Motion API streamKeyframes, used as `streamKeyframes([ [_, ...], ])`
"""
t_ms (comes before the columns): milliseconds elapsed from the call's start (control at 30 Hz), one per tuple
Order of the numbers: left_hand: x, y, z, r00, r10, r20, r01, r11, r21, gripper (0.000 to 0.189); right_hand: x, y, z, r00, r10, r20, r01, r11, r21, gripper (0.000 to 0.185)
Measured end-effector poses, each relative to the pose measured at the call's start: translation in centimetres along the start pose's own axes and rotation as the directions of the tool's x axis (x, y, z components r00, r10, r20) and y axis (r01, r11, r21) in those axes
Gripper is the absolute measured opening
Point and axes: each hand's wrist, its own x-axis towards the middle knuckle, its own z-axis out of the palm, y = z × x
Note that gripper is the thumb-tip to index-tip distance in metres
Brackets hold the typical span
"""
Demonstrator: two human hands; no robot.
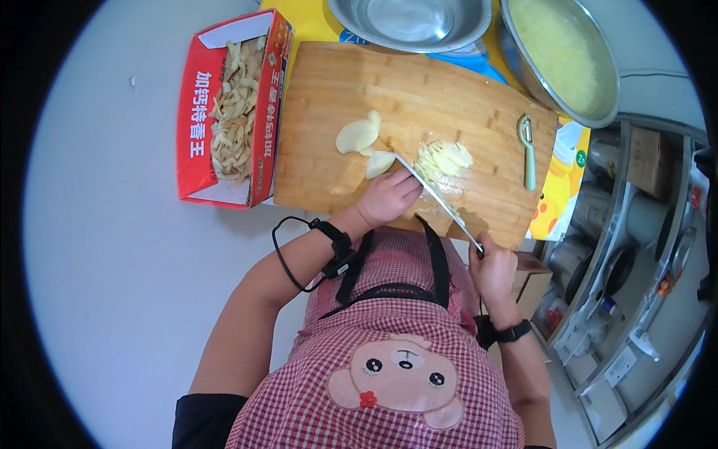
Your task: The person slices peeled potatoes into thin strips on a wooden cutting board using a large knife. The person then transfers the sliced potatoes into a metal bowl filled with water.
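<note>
My right hand (493, 269) grips the dark handle of a kitchen knife (435, 193) near the front edge of a wooden cutting board (331, 67). The blade slants up and left across the board, seen almost edge-on. Against its left side, the bent fingers of my left hand (391, 196) press down on a pale potato slice (380, 164); whatever lies beneath the palm is hidden. More overlapping potato slices (357, 136) rest just beyond. On the blade's right lies a small heap of thin potato shreds (444, 159).
Left of the board stands a red cardboard box (193, 174) holding peelings (235, 123). A green-handled peeler (528, 157) lies at the board's right. Behind are a steel bowl (381, 44) and another steel bowl (608, 104) full of pale shreds. Shelves (611, 219) with pots stand at right.
</note>
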Motion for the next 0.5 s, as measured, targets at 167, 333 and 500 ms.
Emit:
streamKeyframes([
  [167,0.11,-0.10,-0.12,0.999,0.000,-0.034,-0.001,1.000,-0.020,0.021,-0.18,0.05,0.18,1.000,0.001,-0.010,-0.001,1.000,0.005,0.015],
  [333,0.18,-0.20,-0.31,0.999,0.009,-0.034,-0.010,1.000,-0.013,0.021,-0.28,0.14,0.51,0.999,0.037,0.006,-0.037,0.999,0.031,0.013],
  [500,-0.02,0.02,-0.41,0.999,-0.015,-0.033,0.014,0.999,-0.039,0.019,-0.57,0.32,0.82,1.000,0.020,0.001,-0.020,1.000,0.016,0.014],
])
